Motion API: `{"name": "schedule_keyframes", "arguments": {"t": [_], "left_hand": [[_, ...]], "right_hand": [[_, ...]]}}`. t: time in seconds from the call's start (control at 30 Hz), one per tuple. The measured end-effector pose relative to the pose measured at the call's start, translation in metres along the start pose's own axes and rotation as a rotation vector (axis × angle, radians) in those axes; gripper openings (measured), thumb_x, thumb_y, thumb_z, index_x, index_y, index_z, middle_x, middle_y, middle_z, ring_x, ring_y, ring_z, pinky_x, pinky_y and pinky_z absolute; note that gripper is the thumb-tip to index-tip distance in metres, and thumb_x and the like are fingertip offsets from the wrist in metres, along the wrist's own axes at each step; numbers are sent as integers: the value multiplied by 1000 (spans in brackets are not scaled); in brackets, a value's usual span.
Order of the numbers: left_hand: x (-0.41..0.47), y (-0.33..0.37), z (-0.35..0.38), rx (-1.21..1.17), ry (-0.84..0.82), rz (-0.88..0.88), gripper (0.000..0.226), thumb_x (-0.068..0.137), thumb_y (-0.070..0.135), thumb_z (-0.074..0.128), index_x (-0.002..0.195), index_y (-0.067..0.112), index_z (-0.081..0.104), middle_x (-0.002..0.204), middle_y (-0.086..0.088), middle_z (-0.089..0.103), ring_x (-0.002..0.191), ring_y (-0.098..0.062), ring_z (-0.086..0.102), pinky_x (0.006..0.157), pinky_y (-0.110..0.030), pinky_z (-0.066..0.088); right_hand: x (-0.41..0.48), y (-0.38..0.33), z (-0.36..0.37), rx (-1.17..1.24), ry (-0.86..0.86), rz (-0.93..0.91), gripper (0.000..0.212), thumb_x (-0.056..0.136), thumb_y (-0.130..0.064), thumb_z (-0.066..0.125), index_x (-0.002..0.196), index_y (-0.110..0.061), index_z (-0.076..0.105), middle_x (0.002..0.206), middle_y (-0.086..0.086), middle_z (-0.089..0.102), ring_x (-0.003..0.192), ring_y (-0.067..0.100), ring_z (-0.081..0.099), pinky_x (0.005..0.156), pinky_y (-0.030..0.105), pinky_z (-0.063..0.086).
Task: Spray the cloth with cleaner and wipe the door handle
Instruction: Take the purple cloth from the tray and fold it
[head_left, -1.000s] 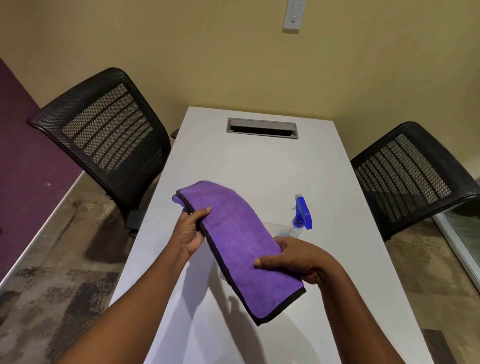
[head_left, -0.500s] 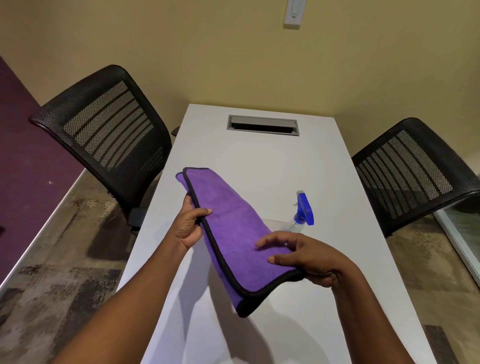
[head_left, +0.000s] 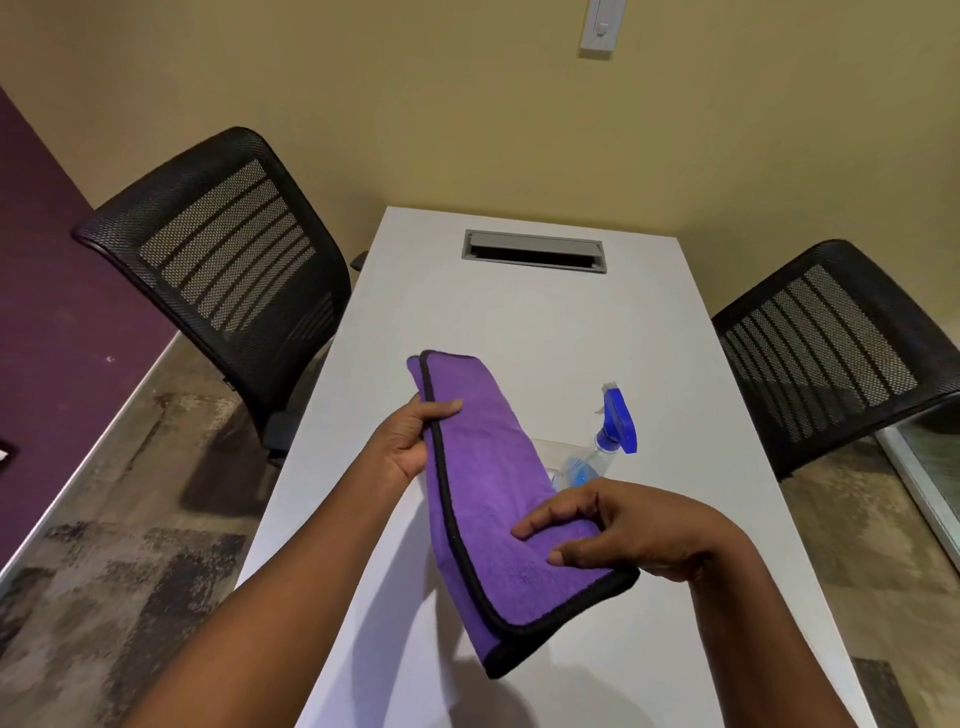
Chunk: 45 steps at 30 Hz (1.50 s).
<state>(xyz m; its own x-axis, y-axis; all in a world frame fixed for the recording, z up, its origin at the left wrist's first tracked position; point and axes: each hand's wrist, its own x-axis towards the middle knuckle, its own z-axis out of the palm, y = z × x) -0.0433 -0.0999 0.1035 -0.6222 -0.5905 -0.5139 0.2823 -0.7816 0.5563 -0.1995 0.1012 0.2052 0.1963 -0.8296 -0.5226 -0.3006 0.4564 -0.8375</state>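
I hold the purple microfiber cloth (head_left: 483, 467) in the air over the near half of the white table (head_left: 519, 322). It is folded into a long strip with black trim, running from far left to near right. My left hand (head_left: 402, 447) pinches the left trimmed edge near the far end, thumb on top and fingers underneath. My right hand (head_left: 623, 530) lies over the near right end, with a loosely bent forefinger and thumb resting on the top face. I cannot tell whether the fingers beneath grip the fabric.

The spray bottle (head_left: 613, 431), clear with blue liquid and a blue trigger head, sits on the table just beyond my right hand, its lower body partly hidden by the cloth.

A grey cable slot (head_left: 535, 252) is set into the far end of the table. 2 black mesh chairs flank it, 1 on the left (head_left: 223, 260) and 1 on the right (head_left: 831, 353). A white wall switch (head_left: 602, 26) sits on the far wall.
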Motion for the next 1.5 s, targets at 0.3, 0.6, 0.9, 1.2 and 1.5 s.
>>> {"name": "schedule_keyframes", "arguments": {"t": [0.3, 0.6, 0.9, 1.2, 1.5], "left_hand": [[3, -5, -16, 84, -117, 97, 76, 59, -19, 58, 123, 22, 60, 108, -11, 66, 100, -30, 62, 75, -39, 60], [-7, -9, -13, 119, -414, 44, 80, 76, 1, 75, 146, 14, 38, 122, -15, 60, 108, -28, 62, 97, -45, 52], [-24, -10, -8, 23, -465, 28, 94, 65, 4, 87, 144, 6, 36, 119, -14, 63, 109, -30, 61, 92, -44, 55], [-48, 0, -4, -65, -516, 226, 46, 104, 5, 12, 141, -10, 36, 140, -28, 47, 136, -38, 41, 114, -43, 33], [-37, -9, -15, -250, -263, 18, 61, 33, 21, 99, 87, 13, 72, 86, -6, 68, 83, -25, 67, 78, -39, 59]], "right_hand": [[1, -10, -11, 895, 230, -87, 24, 77, -21, 67, 90, -4, 77, 97, 6, 73, 87, 9, 70, 67, 20, 56], [35, -53, -29, 1371, 228, -105, 64, 72, -14, 75, 128, 4, 49, 123, 32, 59, 105, 41, 66, 83, 48, 56], [92, -59, -34, 409, 671, -30, 21, 97, -18, 56, 102, 1, 63, 59, 8, 66, 40, 10, 61, 40, 18, 50], [121, -34, -40, -135, 876, 5, 26, 86, -41, 66, 81, -16, 71, 71, 0, 69, 66, 18, 64, 63, 33, 51], [119, -25, -21, 456, 530, -139, 37, 90, -38, 65, 114, -10, 60, 102, 9, 69, 83, 18, 70, 60, 26, 56]]}}
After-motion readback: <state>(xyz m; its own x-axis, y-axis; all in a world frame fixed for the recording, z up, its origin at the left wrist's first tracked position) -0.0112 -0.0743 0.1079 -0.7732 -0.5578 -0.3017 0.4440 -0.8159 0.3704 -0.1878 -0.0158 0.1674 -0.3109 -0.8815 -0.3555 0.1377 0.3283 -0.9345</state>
